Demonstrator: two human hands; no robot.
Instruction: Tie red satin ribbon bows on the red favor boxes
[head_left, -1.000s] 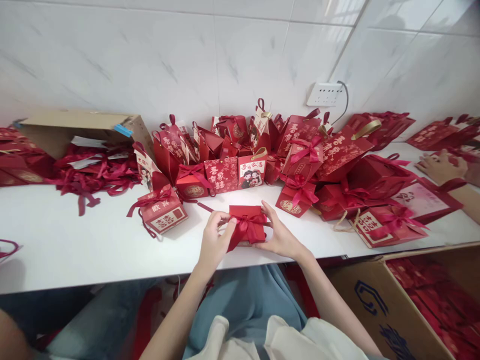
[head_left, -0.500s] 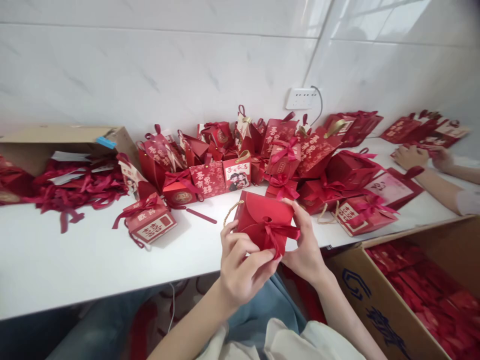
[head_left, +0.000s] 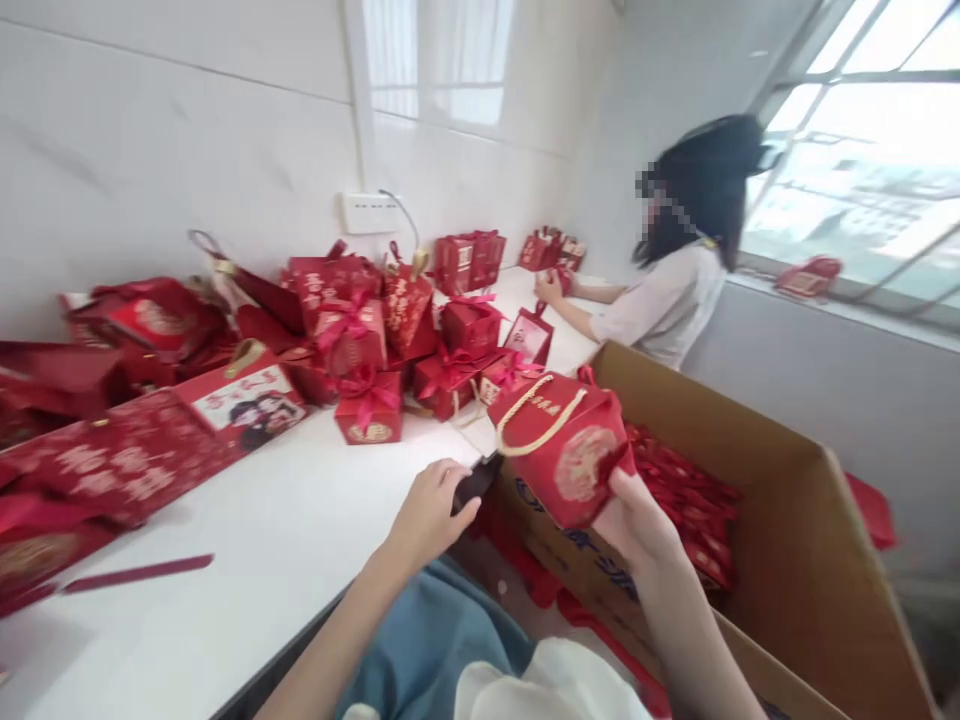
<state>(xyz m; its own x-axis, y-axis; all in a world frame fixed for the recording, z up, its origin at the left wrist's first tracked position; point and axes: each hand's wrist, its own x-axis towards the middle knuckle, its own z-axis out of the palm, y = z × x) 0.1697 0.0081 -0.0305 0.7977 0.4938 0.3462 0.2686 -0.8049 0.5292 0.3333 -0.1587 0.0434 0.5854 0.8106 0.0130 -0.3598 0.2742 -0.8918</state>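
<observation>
In the head view, my right hand (head_left: 634, 515) grips a red gift box (head_left: 551, 440) by its lower right side. The box is tilted, with a twisted gold cord handle on top and a round gold emblem on one face. It hangs above the near wall of a large cardboard box (head_left: 780, 440). My left hand (head_left: 435, 510) is off the gift box, at the white table's front edge, thumb and fingers apart. Beside its fingertips is a dark object (head_left: 476, 482) whose kind I cannot make out; whether they touch is unclear.
Several red gift boxes with ribbons (head_left: 352, 330) crowd the white table (head_left: 300, 520) along the wall. A dark red strip (head_left: 139, 573) lies at left. Many red pieces (head_left: 686, 500) fill the bottom of the cardboard box. A co-worker (head_left: 675, 270) handles a red item at the far end.
The view has swung right. My left hand has let go of the gift box. My right hand has carried it rightward over the cardboard box's edge and turned it.
</observation>
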